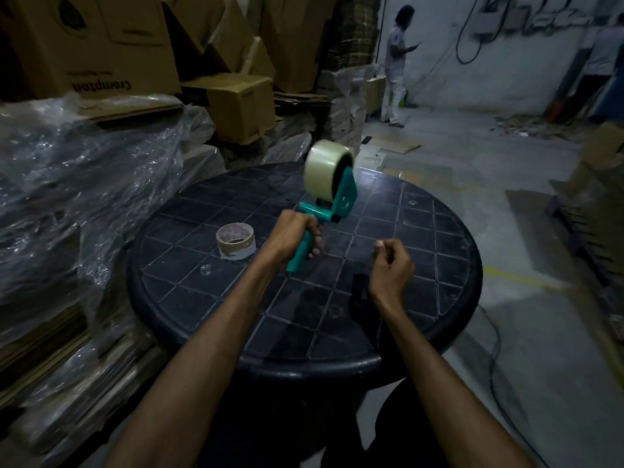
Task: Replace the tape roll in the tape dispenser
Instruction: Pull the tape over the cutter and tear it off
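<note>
A: What are the fingers (315, 236) of the left hand (293, 236) doing?

B: They are wrapped tight round the teal handle of the tape dispenser (329, 211), holding it up off the bench (439, 231) with the head tilted away from the person.

A: And the right hand (391, 265)?

B: It hangs just above the bench, well apart from the dispenser, fingers curled loosely inward with the thumb tip against the forefinger. It may be pinching something small, but the light is too dim to tell; nothing shows in it.

A: Where is the tape?

B: A full clear tape roll (326, 170) sits on the dispenser's hub, at the top of the tool. A second, thinner roll (235, 240), mostly cardboard core with red print on the rim, lies flat on the bench just left of the left hand, not touching it.

A: And round about?

B: The bench is a round dark top with a grid pattern. Plastic-wrapped cardboard stacks (67, 184) stand to the left, brown boxes (239, 103) behind, and a person in pale clothes (396, 62) stands by the far wall.
</note>
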